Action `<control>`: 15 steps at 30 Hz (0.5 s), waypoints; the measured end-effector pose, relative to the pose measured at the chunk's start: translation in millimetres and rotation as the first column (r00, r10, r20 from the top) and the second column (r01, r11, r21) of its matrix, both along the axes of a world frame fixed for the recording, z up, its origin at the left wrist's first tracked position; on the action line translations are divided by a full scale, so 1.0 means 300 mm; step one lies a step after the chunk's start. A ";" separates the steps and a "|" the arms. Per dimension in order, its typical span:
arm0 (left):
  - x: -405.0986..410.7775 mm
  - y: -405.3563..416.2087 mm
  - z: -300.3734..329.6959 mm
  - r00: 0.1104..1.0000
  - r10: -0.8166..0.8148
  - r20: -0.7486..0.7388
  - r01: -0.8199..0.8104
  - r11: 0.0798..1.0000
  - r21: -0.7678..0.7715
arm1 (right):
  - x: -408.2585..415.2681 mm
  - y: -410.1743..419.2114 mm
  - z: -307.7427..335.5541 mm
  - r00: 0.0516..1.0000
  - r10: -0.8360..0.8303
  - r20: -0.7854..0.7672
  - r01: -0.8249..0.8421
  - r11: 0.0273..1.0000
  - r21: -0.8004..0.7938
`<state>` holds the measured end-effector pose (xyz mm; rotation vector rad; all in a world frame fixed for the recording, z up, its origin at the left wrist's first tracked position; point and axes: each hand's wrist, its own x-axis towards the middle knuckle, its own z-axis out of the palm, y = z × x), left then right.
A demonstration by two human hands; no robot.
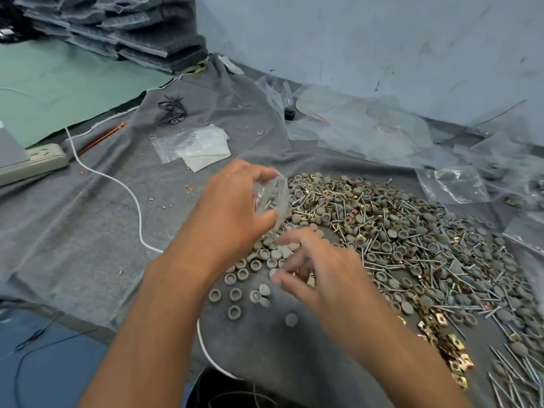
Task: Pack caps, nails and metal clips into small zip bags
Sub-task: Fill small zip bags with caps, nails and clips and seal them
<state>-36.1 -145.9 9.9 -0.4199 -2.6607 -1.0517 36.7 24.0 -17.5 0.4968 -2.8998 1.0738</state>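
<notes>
1. The left hand (235, 207) has its fingers curled round a small zip bag (272, 198), held up just over the near edge of the pile. The bag looks like it has a few bits in it already, hard to say what.
2. The right hand (318, 269) hovers over the loose caps (250, 272) with fingers half-curled. It's blurry, so whether it's pinching anything can't be told.
3. Biggest risk, probably: the bag mouth sags shut or tips, and parts drop back into the heap.
4. The nails (391, 260) are tangled in with the metal clips (435, 319) and caps, so a grab could easily pull the wrong count or poke through the thin plastic.
5. Everything sits on a wrinkled grey cloth (97, 231), so round caps can roll into the folds.
6. Around it: spare empty bags (191, 145), a power strip (32, 163) with a white cord (129, 195), and a scuffed pale wall (382, 39) behind.
</notes>
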 end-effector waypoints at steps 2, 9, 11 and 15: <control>0.000 -0.003 0.002 1.000 -0.006 0.003 0.006 0.999 0.043 | 0.030 -0.021 -0.041 0.999 -0.019 0.026 0.017 0.997 0.074; 0.012 0.015 0.001 0.999 -0.027 0.017 0.025 0.998 0.063 | 0.058 -0.054 -0.079 0.996 -0.086 0.028 0.077 0.968 0.239; 0.015 0.014 0.002 0.999 -0.039 0.021 0.038 0.997 0.061 | 0.038 -0.017 -0.022 0.987 -0.161 0.024 0.159 0.985 0.063; 0.015 0.018 0.006 0.998 -0.062 0.018 0.060 0.997 0.055 | -0.041 0.028 0.133 0.919 -0.249 -0.306 0.216 0.967 -0.139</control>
